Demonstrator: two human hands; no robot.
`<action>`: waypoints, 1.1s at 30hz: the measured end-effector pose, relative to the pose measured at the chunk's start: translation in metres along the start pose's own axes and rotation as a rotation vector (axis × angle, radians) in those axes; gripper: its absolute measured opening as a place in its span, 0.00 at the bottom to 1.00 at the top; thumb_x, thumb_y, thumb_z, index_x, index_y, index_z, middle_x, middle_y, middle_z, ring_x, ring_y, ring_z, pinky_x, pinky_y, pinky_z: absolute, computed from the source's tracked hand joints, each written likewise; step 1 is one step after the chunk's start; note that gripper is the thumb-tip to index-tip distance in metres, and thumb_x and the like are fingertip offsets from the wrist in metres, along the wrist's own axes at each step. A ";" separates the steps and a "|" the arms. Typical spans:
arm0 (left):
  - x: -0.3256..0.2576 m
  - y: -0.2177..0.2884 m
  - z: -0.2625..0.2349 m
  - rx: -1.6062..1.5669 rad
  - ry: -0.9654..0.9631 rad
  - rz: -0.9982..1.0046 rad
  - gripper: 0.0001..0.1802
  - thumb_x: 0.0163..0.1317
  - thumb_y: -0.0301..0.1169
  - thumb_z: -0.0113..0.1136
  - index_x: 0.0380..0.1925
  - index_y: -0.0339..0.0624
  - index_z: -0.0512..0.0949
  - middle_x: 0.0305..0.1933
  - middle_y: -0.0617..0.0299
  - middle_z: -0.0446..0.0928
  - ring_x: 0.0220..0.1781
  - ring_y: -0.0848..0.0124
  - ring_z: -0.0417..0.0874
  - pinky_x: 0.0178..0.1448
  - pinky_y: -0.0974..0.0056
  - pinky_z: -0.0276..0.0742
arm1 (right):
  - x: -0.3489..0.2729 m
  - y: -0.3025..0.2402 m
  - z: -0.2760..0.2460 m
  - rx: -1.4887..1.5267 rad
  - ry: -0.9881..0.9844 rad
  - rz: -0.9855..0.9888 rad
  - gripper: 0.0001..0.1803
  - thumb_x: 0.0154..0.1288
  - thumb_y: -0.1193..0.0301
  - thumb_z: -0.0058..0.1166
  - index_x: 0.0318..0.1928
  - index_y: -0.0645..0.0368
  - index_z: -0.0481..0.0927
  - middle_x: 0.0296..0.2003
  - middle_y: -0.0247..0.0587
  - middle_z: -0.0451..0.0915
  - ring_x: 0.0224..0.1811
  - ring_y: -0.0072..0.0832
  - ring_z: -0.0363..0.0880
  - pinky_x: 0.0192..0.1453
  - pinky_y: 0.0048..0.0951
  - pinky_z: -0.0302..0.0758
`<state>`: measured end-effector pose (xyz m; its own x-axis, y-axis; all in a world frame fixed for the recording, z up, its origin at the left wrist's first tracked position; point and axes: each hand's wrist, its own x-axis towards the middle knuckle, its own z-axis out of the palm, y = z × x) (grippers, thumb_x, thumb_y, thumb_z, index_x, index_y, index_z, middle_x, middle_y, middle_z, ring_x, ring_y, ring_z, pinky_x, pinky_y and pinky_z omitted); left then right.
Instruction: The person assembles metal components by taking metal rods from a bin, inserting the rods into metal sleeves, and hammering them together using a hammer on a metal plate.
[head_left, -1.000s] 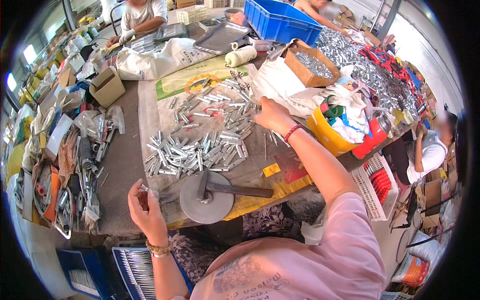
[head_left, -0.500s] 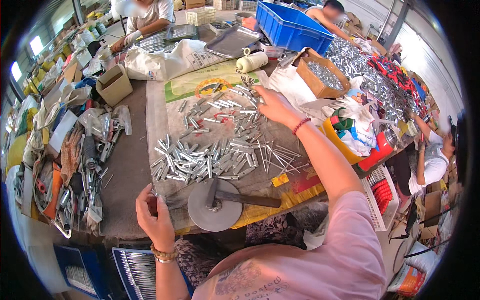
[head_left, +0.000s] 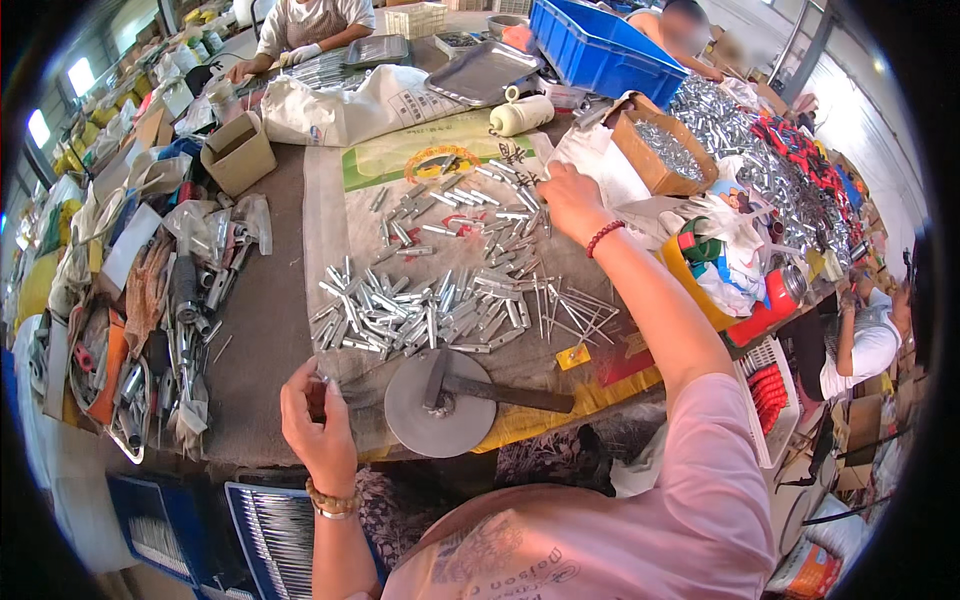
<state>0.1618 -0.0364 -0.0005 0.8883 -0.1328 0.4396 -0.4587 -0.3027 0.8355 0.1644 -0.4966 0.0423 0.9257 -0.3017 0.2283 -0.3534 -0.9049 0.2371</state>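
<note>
My left hand (head_left: 318,420) is at the near edge of the table, fingers pinched on a small silver metal piece. My right hand (head_left: 572,200) reaches far over the table, fingers closed among the far end of a spread of silver metal tubes (head_left: 430,300) and touching a white bag (head_left: 590,160); what it grips is hidden. A few thin metal pins (head_left: 570,305) lie under my right forearm. A round grey metal disc (head_left: 440,403) with a dark hammer (head_left: 500,392) on it sits just right of my left hand.
A cardboard box of metal parts (head_left: 665,150) and a blue crate (head_left: 600,45) stand far right. Another open cardboard box (head_left: 238,152) and a clutter of tools (head_left: 150,320) lie at left. Other people work at the far side and at right. Blue trays (head_left: 270,535) hang below the table edge.
My right hand has stayed at the far end of the tube pile near the white bag. My left hand has dropped slightly toward the table edge, still pinching the small piece.
</note>
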 end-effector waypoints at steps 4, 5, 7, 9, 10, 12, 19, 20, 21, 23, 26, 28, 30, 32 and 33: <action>0.000 0.006 0.001 0.035 -0.002 0.001 0.19 0.69 0.18 0.62 0.60 0.39 0.82 0.42 0.67 0.77 0.40 0.78 0.76 0.47 0.69 0.75 | 0.004 -0.002 0.000 -0.095 0.053 -0.233 0.09 0.62 0.76 0.61 0.40 0.51 0.90 0.58 0.39 0.79 0.64 0.38 0.78 0.59 0.42 0.83; 0.000 0.007 0.001 0.041 -0.003 -0.007 0.19 0.69 0.18 0.62 0.59 0.39 0.82 0.42 0.66 0.77 0.40 0.77 0.76 0.47 0.68 0.76 | 0.005 -0.002 -0.002 -0.031 -0.005 -0.207 0.10 0.61 0.76 0.61 0.43 0.53 0.89 0.57 0.41 0.80 0.62 0.40 0.80 0.59 0.43 0.82; 0.000 0.007 0.001 0.047 -0.002 -0.015 0.19 0.69 0.18 0.62 0.59 0.39 0.82 0.42 0.66 0.78 0.40 0.76 0.77 0.48 0.67 0.76 | 0.005 -0.002 -0.007 0.094 -0.124 -0.151 0.15 0.60 0.77 0.61 0.48 0.55 0.89 0.56 0.45 0.82 0.59 0.44 0.82 0.60 0.46 0.82; 0.000 0.004 0.002 0.051 -0.001 0.044 0.19 0.68 0.18 0.62 0.59 0.38 0.82 0.43 0.65 0.78 0.40 0.76 0.77 0.48 0.67 0.76 | 0.007 0.005 0.000 0.247 -0.144 -0.179 0.18 0.61 0.76 0.59 0.53 0.54 0.87 0.55 0.48 0.84 0.57 0.46 0.84 0.60 0.46 0.81; 0.000 0.005 0.001 0.052 0.000 0.042 0.19 0.68 0.18 0.62 0.59 0.38 0.82 0.43 0.65 0.78 0.40 0.76 0.77 0.48 0.67 0.76 | 0.008 0.005 0.000 0.400 -0.163 -0.208 0.22 0.62 0.75 0.57 0.57 0.53 0.86 0.54 0.51 0.85 0.56 0.47 0.85 0.60 0.45 0.81; 0.000 0.006 0.000 0.030 -0.011 0.007 0.19 0.68 0.17 0.62 0.59 0.38 0.82 0.44 0.64 0.79 0.41 0.75 0.78 0.48 0.67 0.77 | 0.004 -0.001 0.003 0.521 -0.170 -0.153 0.23 0.64 0.75 0.56 0.60 0.52 0.84 0.53 0.53 0.86 0.55 0.48 0.86 0.60 0.44 0.81; 0.000 0.004 0.001 0.059 -0.003 0.032 0.19 0.66 0.18 0.64 0.56 0.38 0.83 0.43 0.60 0.79 0.40 0.71 0.81 0.46 0.65 0.79 | 0.003 -0.060 -0.029 0.817 -0.410 0.351 0.37 0.69 0.44 0.59 0.67 0.57 0.77 0.57 0.61 0.84 0.54 0.52 0.87 0.61 0.49 0.81; 0.000 0.006 0.001 0.041 0.002 0.017 0.19 0.66 0.17 0.63 0.57 0.38 0.83 0.43 0.62 0.79 0.41 0.73 0.80 0.48 0.66 0.78 | -0.004 -0.071 -0.030 0.637 -0.348 0.217 0.37 0.69 0.44 0.60 0.69 0.55 0.74 0.61 0.60 0.81 0.57 0.53 0.85 0.63 0.50 0.80; 0.001 0.007 0.001 0.023 0.006 0.002 0.19 0.67 0.17 0.63 0.58 0.38 0.83 0.44 0.64 0.79 0.42 0.75 0.79 0.49 0.66 0.77 | -0.008 -0.080 -0.032 0.458 -0.284 0.084 0.38 0.69 0.44 0.60 0.71 0.53 0.72 0.64 0.60 0.79 0.61 0.54 0.83 0.66 0.52 0.79; 0.002 0.008 0.001 0.039 0.000 0.007 0.19 0.67 0.17 0.63 0.58 0.38 0.83 0.44 0.64 0.79 0.42 0.75 0.78 0.49 0.67 0.77 | -0.009 -0.092 -0.038 0.478 -0.368 0.013 0.40 0.69 0.44 0.60 0.73 0.50 0.69 0.68 0.58 0.75 0.67 0.55 0.79 0.69 0.54 0.76; 0.003 0.009 0.003 0.044 0.002 0.024 0.19 0.66 0.18 0.64 0.57 0.38 0.83 0.42 0.62 0.79 0.39 0.74 0.79 0.46 0.66 0.77 | -0.016 -0.111 -0.040 0.407 -0.301 -0.008 0.37 0.69 0.42 0.59 0.71 0.48 0.72 0.66 0.59 0.76 0.68 0.56 0.78 0.70 0.57 0.75; 0.003 0.007 0.003 0.032 0.013 0.042 0.19 0.65 0.19 0.64 0.56 0.39 0.83 0.40 0.61 0.79 0.37 0.73 0.79 0.43 0.65 0.77 | -0.016 -0.121 -0.041 0.555 -0.321 -0.052 0.37 0.69 0.41 0.58 0.70 0.48 0.73 0.66 0.58 0.76 0.69 0.56 0.77 0.70 0.60 0.73; 0.003 0.010 0.002 0.041 -0.001 0.020 0.19 0.66 0.18 0.63 0.57 0.38 0.83 0.41 0.62 0.79 0.39 0.74 0.78 0.45 0.66 0.77 | -0.021 -0.136 -0.039 0.722 -0.244 -0.183 0.34 0.71 0.43 0.57 0.69 0.46 0.73 0.62 0.62 0.77 0.65 0.60 0.78 0.69 0.57 0.74; 0.003 0.012 0.001 0.045 -0.018 -0.002 0.19 0.67 0.18 0.63 0.58 0.37 0.83 0.42 0.64 0.78 0.41 0.75 0.77 0.48 0.67 0.77 | -0.022 -0.155 -0.047 0.652 -0.275 -0.215 0.35 0.70 0.42 0.57 0.69 0.47 0.74 0.63 0.59 0.77 0.67 0.58 0.78 0.69 0.56 0.74; 0.003 0.012 0.001 0.053 -0.015 -0.005 0.19 0.67 0.18 0.62 0.58 0.37 0.83 0.42 0.63 0.78 0.41 0.75 0.77 0.48 0.66 0.77 | -0.022 -0.163 -0.054 0.579 -0.304 -0.244 0.36 0.69 0.40 0.58 0.68 0.49 0.76 0.65 0.56 0.77 0.68 0.56 0.77 0.69 0.56 0.75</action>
<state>0.1588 -0.0418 0.0106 0.8912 -0.1451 0.4299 -0.4525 -0.3530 0.8189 0.1939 -0.3259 0.0499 0.9960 -0.0639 -0.0623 -0.0803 -0.9463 -0.3133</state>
